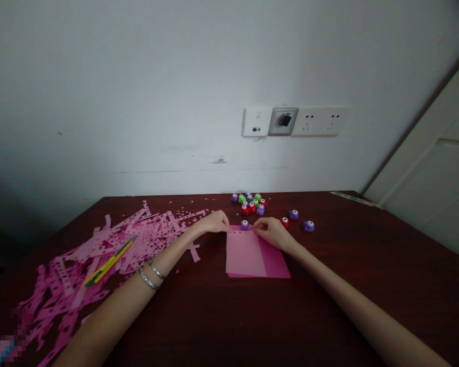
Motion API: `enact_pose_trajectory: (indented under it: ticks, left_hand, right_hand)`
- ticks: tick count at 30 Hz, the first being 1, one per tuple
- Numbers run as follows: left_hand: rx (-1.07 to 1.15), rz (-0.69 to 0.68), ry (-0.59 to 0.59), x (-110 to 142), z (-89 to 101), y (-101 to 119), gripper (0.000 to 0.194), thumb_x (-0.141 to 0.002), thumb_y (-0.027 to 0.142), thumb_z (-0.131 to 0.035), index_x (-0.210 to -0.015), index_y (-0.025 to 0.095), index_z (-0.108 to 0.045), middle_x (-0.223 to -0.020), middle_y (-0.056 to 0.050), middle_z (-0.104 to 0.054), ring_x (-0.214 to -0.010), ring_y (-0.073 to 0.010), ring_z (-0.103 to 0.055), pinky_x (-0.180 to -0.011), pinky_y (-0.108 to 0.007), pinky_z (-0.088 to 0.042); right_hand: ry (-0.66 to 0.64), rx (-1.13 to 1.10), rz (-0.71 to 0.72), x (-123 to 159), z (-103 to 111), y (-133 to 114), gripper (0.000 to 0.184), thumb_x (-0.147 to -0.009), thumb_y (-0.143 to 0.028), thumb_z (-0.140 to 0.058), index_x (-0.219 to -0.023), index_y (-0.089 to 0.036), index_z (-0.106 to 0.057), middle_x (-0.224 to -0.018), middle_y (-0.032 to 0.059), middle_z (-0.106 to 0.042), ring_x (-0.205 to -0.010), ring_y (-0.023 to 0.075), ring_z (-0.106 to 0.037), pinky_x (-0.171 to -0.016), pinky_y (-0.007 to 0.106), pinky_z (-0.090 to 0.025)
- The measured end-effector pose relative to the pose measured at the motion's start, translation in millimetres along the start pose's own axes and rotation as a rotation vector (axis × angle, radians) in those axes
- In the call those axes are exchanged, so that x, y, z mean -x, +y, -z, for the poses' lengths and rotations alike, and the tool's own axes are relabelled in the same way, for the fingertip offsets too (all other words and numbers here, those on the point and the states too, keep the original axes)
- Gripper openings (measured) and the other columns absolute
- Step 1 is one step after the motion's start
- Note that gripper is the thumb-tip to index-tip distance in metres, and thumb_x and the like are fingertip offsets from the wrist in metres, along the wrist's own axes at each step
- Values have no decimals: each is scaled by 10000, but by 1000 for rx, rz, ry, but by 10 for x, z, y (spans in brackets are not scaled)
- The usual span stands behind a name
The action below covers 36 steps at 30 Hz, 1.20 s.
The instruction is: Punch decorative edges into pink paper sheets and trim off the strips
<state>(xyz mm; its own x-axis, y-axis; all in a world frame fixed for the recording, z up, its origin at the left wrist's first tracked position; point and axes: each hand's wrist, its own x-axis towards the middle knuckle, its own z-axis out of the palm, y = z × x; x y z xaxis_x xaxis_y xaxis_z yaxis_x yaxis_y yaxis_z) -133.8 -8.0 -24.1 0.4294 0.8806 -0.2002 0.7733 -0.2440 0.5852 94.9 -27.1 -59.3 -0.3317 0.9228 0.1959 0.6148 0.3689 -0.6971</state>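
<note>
A small stack of pink paper sheets [252, 255] lies on the dark wooden table [329, 285]. A purple paper punch [245, 225] sits on the far edge of the top sheet, where a row of small holes shows. My left hand [214, 223] rests at the sheet's far left corner, fingers curled and pressing the paper. My right hand [270, 230] is just right of the punch, fingers pinched on the sheet's far edge close to it.
A cluster of red, green and purple punches [250, 202] stands by the wall, with three more [296, 219] to the right. Punched pink paper strips [99, 255] and a yellow utility knife [109, 262] cover the table's left side. Wall sockets [294, 121] are above.
</note>
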Motion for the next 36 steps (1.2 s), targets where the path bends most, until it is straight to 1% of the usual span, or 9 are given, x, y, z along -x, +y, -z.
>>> enact_pose_trajectory:
  ticks: [7,11,19,27,31,36]
  left_hand:
    - [-19,-20,18,-27,-16,-38,227,-608,347,-605,-605,134,-683,-569,-22,-597,-539,-113,-459,-524,-238,-325]
    - [-11,-26,26,-29,-23,-34,237,-620,346,-600,-624,126,-686,-577,-27,-602,-552,-119,-474,-537,-238,-339]
    - [-11,-26,148,-72,-88,-46,239,-650,344,-597,-610,122,-673,-563,-27,-596,-560,-122,-498,-518,-228,-327]
    - [-32,-27,157,-74,-81,-60,271,-658,381,-596,-581,127,-656,-556,-24,-598,-556,-127,-520,-502,-224,-318]
    - [-30,-40,169,-65,-77,-60,257,-655,369,-606,-579,129,-654,-591,-31,-620,-577,-127,-531,-508,-222,-323]
    - [-17,-49,183,-57,-59,-61,244,-657,366,-616,-582,136,-648,-586,-33,-627,-571,-122,-528,-521,-224,-327]
  right_hand:
    - [9,16,1,-8,-3,3,164,-730,-242,-542,-734,-151,-679,-703,48,-677,-644,159,-596,-599,251,-431]
    - [20,20,-4,-4,3,-20,168,-737,-240,-533,-738,-153,-677,-731,52,-681,-655,160,-598,-611,253,-437]
    - [80,57,9,-24,-4,-1,167,-736,-213,-508,-738,-163,-667,-729,40,-677,-654,157,-591,-610,253,-426]
    - [105,47,14,-28,-24,7,168,-749,-254,-520,-750,-167,-664,-735,37,-674,-660,159,-590,-621,256,-431]
    - [106,34,23,-32,-27,11,161,-754,-244,-523,-757,-167,-664,-753,42,-680,-682,164,-599,-631,258,-436]
    - [106,14,13,-39,-30,18,151,-749,-223,-529,-773,-163,-665,-774,51,-684,-721,172,-612,-668,269,-448]
